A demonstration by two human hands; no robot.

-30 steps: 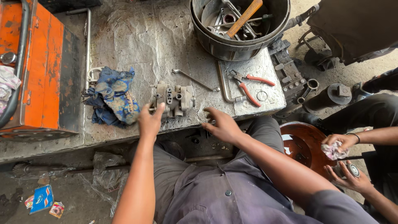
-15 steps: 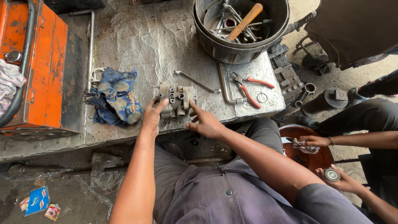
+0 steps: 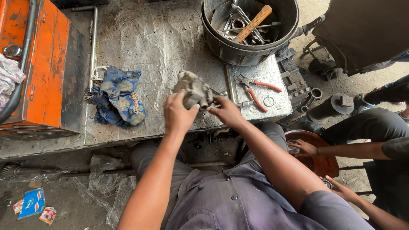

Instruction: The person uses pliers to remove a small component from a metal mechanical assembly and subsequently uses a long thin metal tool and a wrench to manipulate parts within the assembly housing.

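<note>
A: Entry. Where does the grey metal casting (image 3: 194, 88) sit?

B: Off the table (image 3: 162, 38), tipped up on one side near the front edge, held above the bare sheet-metal top. The left hand (image 3: 179, 114) carries it; the fingers wrap round its near side and are clamped on it.

A: Right hand (image 3: 228, 113)?

B: At the casting's lower right end, fingers drawn together on a small part there. I cannot tell whether they pinch a bolt or only press on the body.

A: Progress, as judged?

B: Early to middle. The casting looks whole, nothing lies loose beside it. The red-handled pliers (image 3: 255, 89) rest untouched on the small tray to the right, and the hammer (image 3: 252, 22) stands in the tool bucket (image 3: 221, 49).

A: Arm pose?

B: Both forearms reach forward from the lap, elbows bent, wrists angled inward toward each other.

A: Surroundings?

B: Blue rag (image 3: 119, 96) left of the casting, well apart. Another person's hands work over a brown bowl (image 3: 317, 159) at lower right.
</note>
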